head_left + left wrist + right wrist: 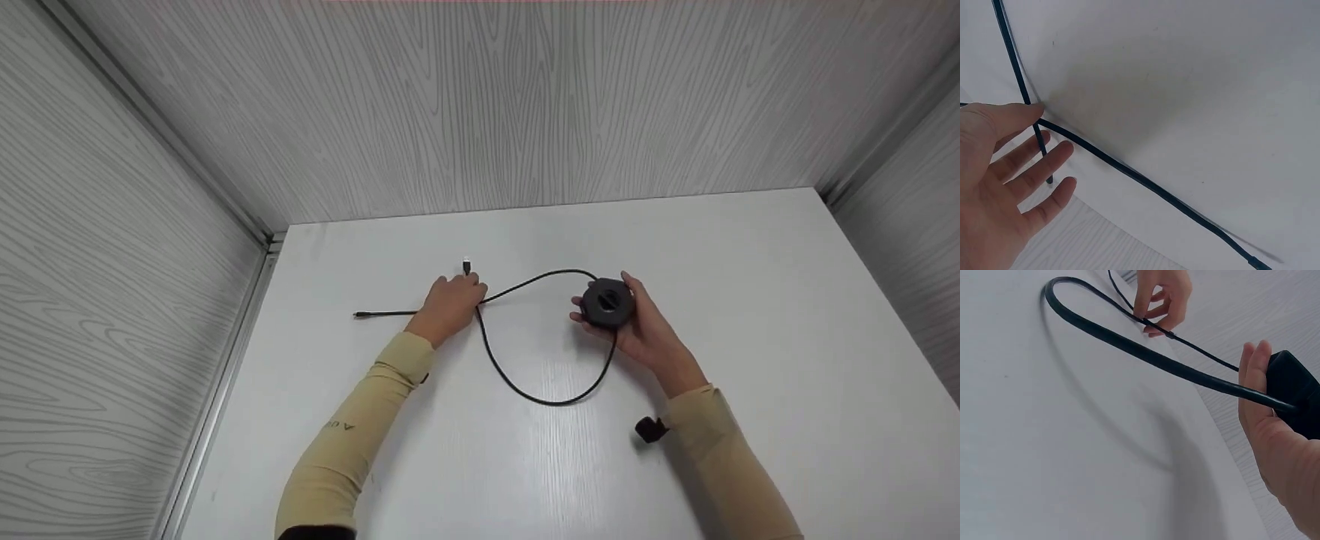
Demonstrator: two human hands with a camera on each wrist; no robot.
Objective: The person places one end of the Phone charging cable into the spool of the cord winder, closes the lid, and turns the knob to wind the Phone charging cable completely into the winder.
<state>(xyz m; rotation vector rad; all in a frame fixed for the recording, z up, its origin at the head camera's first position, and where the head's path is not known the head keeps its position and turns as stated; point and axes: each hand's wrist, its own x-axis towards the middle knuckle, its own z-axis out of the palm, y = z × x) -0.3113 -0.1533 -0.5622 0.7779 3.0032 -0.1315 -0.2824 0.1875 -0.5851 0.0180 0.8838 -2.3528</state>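
A black hexagonal box (598, 316) with a round, slotted centre sits in my right hand (651, 339), raised over the white table. The thumb lies along its far side and fingertips show past its left side. Thin black cable (551, 403) comes out of the box at top and bottom, and both lengths run left to my left hand (448, 306). In the left wrist view, the thumb and forefinger pinch the cable (1145, 179) where two lengths cross, the other fingers spread. Beyond the hand lie two cable ends, a metal-tipped plug (466, 265) and a slim plug (361, 315).
The white table (750, 300) is bounded by grey wood-grain panels (480, 112) at the back and both sides. A small black object (649, 429) is attached at the right sleeve's cuff. The slack cable hangs in a loop between the hands.
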